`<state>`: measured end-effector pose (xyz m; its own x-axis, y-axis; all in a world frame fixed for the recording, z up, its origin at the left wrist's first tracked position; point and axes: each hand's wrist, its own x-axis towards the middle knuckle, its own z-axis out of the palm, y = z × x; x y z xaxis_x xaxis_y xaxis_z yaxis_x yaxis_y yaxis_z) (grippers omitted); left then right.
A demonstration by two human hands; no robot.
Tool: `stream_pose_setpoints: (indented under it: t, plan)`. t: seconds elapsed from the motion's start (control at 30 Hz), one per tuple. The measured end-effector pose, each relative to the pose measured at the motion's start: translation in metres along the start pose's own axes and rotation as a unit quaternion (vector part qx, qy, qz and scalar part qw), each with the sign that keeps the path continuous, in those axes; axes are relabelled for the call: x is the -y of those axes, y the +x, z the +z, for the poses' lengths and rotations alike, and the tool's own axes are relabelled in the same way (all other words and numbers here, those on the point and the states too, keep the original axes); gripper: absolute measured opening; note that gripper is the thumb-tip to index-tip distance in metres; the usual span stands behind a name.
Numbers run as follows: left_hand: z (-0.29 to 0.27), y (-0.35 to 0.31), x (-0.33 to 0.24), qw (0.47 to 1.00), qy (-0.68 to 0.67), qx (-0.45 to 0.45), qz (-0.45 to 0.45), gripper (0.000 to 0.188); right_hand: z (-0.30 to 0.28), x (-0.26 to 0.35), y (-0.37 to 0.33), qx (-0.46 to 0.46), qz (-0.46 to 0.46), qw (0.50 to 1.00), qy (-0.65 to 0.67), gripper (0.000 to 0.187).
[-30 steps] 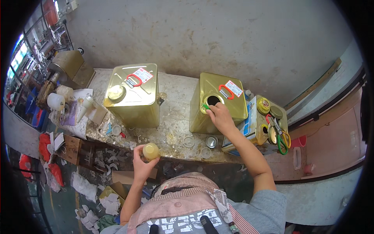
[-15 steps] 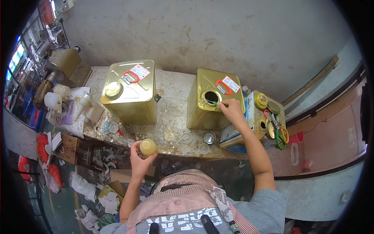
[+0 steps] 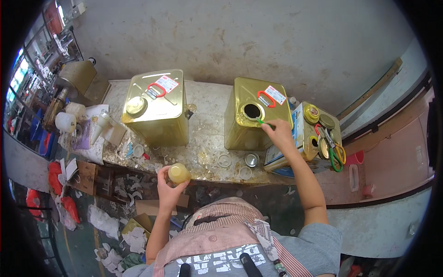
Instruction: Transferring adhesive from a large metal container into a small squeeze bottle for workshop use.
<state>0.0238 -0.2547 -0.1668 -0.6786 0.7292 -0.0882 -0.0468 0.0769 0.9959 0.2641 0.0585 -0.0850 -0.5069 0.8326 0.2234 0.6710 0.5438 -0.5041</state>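
While the left hand (image 3: pixel 170 187) holds a small yellowish bottle (image 3: pixel 179 174) out in front of the chest, its fingers wrapped round the lower part, the right hand (image 3: pixel 279 133) reaches forward to the open can (image 3: pixel 256 117) on the bench (image 3: pixel 205 138). The right fingers are pinched shut on a thin green tool (image 3: pixel 262 122), whose tip points up and to the left, toward the round dark hole (image 3: pixel 252 111) in the can's top. That hole lies just beyond the tip, left of and slightly farther than the fingers, so the tool's long axis runs nearly in line with it. The right hand is much the nearer to the hole; the bottle sits well apart, near the bench's front edge. A second can (image 3: pixel 154 108), its cap on, stands to the left. Loose lids (image 3: pixel 237 164) lie between the open can and the bench edge, and scissors (image 3: pixel 334 150) rest on a tin to the right.
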Motion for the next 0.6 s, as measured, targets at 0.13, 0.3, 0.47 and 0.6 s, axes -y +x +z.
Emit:
stream_pose_setpoints:
  t: [0.13,0.3,0.47,0.6]
  plan:
    - [-0.002,-0.001,0.006,0.998,0.054,-0.033,0.027,0.061,-0.04,0.03,-0.001,-0.025,0.024,0.998,0.054,0.039]
    - [0.003,-0.004,0.005,0.994,0.1,-0.021,0.032,0.061,-0.03,0.002,0.006,-0.086,-0.016,0.985,0.152,0.035]
    - [-0.003,-0.018,0.008,0.991,0.117,-0.037,0.059,0.059,0.034,-0.024,-0.068,-0.046,0.048,0.997,0.039,0.029]
    - [-0.012,-0.023,0.007,0.987,0.116,-0.032,0.106,0.062,0.055,-0.024,-0.112,0.12,0.231,0.908,0.33,0.021]
